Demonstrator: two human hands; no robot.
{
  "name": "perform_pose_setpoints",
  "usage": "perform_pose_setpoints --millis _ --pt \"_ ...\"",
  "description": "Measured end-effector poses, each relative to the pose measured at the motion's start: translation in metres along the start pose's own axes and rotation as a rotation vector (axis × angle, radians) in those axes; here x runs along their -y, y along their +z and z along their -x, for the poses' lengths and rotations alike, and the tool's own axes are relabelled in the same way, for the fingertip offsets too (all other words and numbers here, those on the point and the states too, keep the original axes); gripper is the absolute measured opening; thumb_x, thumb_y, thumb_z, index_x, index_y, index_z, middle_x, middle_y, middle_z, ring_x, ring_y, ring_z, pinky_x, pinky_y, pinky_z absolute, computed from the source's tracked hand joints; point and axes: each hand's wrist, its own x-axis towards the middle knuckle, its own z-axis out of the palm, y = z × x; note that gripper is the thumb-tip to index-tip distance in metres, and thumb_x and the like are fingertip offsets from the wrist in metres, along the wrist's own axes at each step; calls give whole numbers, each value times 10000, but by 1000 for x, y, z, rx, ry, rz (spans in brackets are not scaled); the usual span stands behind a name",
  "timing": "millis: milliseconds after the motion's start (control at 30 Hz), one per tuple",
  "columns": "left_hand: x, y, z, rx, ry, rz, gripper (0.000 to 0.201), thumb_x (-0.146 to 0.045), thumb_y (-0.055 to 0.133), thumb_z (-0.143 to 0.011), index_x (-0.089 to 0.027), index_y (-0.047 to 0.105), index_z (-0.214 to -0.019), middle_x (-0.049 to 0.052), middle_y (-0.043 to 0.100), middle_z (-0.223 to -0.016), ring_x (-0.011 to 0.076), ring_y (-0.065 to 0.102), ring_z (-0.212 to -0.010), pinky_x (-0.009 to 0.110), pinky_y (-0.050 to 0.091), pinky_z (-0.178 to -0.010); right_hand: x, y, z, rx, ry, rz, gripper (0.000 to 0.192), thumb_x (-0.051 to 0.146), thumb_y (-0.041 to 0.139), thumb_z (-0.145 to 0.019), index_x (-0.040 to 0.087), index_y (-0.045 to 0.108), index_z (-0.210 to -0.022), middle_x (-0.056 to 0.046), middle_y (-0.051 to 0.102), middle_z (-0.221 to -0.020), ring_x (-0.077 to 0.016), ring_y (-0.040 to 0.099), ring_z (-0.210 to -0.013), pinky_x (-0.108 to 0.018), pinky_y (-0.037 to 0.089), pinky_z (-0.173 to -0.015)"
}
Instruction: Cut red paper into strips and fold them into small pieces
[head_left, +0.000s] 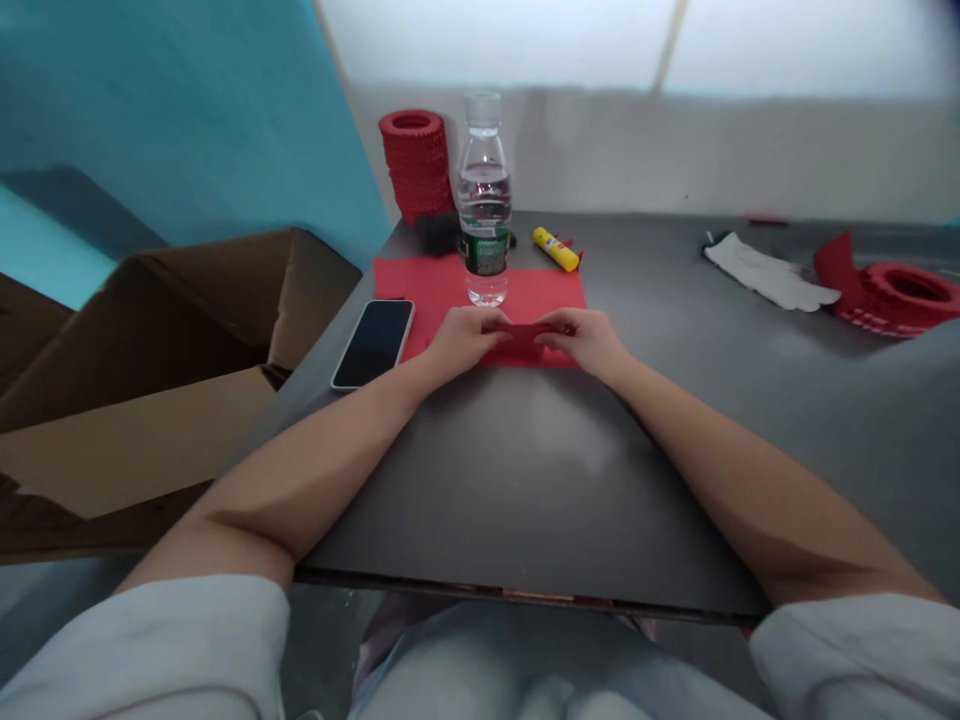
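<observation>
Red paper sheet (450, 285) flat, just beyond fingertips, under water bottle (484, 200). Left hand (463, 340) and right hand (583, 338) pinching small folded red paper strip (525, 334) between fingers, narrow, creased, dark red.

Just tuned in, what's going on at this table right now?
A seated person pinches a small folded red paper piece between the left hand and right hand, over a red sheet on the dark table. A water bottle stands behind; a phone lies left.
</observation>
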Motion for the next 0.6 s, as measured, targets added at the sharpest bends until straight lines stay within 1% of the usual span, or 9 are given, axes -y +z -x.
perform_pose_setpoints --millis 67,167,333,433,500,600 --pt "1 0 -1 22 -4 21 97 -209 640 -719 -154 684 -786 5 649 -693 123 563 -656 221 407 -606 1 0 1 -21 -17 49 148 286 645 -740 201 699 -850 -13 670 -717 -137 587 -649 -264 444 -647" --pt "1 0 -1 32 -15 40 107 -223 650 -710 -156 686 -786 5 655 -692 125 569 -655 220 410 -600 2 -1 1 -55 -47 111 109 259 630 -753 211 702 -820 -13 677 -735 -143 598 -672 -262 440 -651" --pt "2 2 -1 63 -43 159 163 -242 669 -689 -145 689 -818 14 670 -741 129 586 -681 223 431 -628 3 0 1 -43 -20 90 113 216 640 -744 202 707 -833 -7 679 -733 -139 607 -678 -254 442 -663" --pt "1 3 0 34 -65 117 132 -249 678 -692 -144 688 -772 -2 644 -671 117 552 -629 217 398 -588 2 2 0 -48 16 39 165 229 654 -737 204 713 -889 -10 687 -749 -142 613 -678 -261 454 -670" --pt "-1 3 1 -4 -52 66 113 -244 680 -702 -146 688 -758 -6 638 -662 112 537 -620 217 383 -587 1 2 1 -49 33 18 192 241 650 -746 201 715 -922 -16 691 -760 -144 619 -677 -267 462 -680" --pt "-2 4 3 -24 -40 24 100 -237 685 -709 -146 688 -749 -12 630 -651 104 523 -606 215 370 -588 1 3 2 -33 26 17 220 248 629 -770 194 714 -967 -27 700 -795 -149 630 -691 -275 472 -704"
